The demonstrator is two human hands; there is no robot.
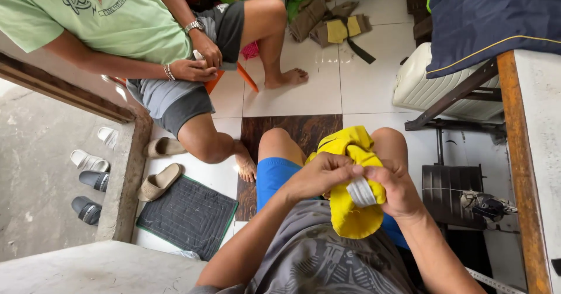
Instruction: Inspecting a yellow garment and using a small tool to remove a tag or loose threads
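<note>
- Where the left hand (318,177) and right hand (397,189) pinch the yellow cloth (350,212), its middle is hidden.
- It is bright, crumpled, with a white tag (361,192).
- It sits over the lap, above blue shorts (274,177).

**The count, item by item**

One yellow garment (350,206), held between two hands: the left hand (318,177) and the right hand (397,192). One white label (361,192) on it, right between those hands. Up and to the left of the hands sits one other person in a green shirt (117,19), showing two hands of their own, one wristwatch (194,26) and one bracelet (169,72). Far left of the hands, footwear: two tan slippers (159,182), two white slides (90,161), two dark slides (87,210), six in all. One dark mat (187,215) just left of the hands. One white case (421,86) above and right. One pile of folded cloth (333,25) well above the hands.
</note>
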